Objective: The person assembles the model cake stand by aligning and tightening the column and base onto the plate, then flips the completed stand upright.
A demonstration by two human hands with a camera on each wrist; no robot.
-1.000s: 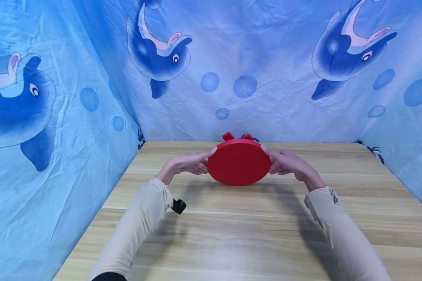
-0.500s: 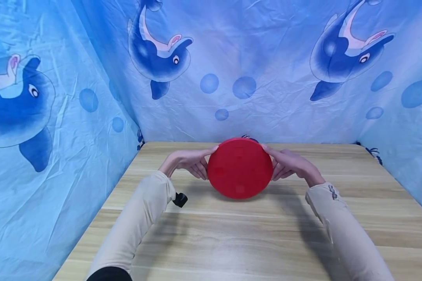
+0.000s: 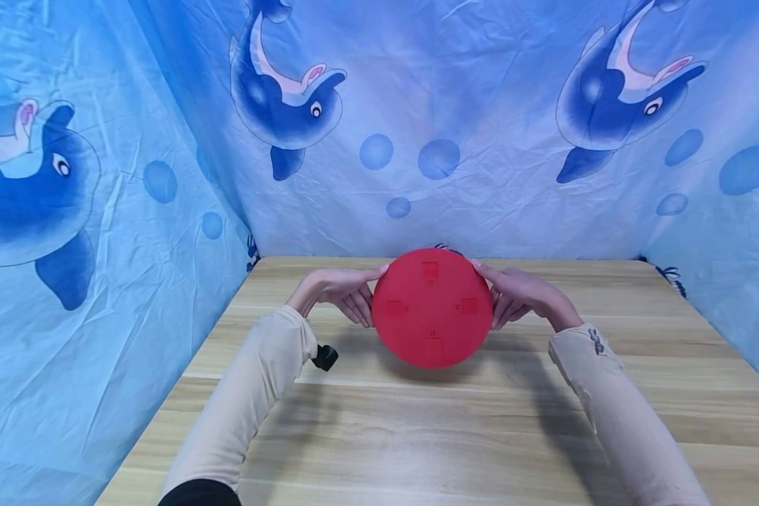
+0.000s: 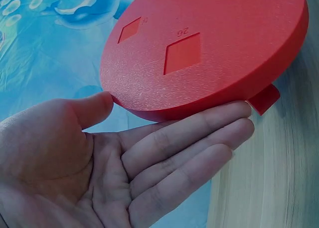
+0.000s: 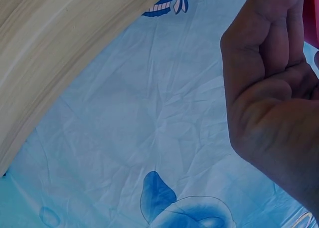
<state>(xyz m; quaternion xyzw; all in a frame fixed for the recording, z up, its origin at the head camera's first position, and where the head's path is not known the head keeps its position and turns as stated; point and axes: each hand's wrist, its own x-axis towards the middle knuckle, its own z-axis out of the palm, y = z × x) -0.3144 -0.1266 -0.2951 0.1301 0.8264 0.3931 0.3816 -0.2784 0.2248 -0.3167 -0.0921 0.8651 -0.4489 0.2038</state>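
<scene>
A round red plastic disc (image 3: pixel 431 309) is held up over the table, its flat face turned to the head camera. Shallow square recesses (image 4: pixel 182 53) with small numbers mark that face, and a short red tab (image 4: pixel 265 99) sticks out behind. My left hand (image 3: pixel 344 289) holds the disc's left side, thumb on the upper rim and fingers stretched along the edge and underside. On the opposite side my right hand (image 3: pixel 523 295) grips it likewise, thumb on top. Only a sliver of the disc (image 5: pixel 311 18) shows in the right wrist view, mostly hidden by that hand.
Beneath lies a wood-grain table (image 3: pixel 417 436). Blue cloth (image 3: pixel 481 211) printed with dolphins hangs at the back and both sides, right at the table's edges. A small black object (image 3: pixel 325 357) sits by the left cuff.
The disc has tipped up: its face now looks more squarely at the head camera and its lower edge has come nearer. The tabs behind it have gone from the head view. My hands barely shift.
</scene>
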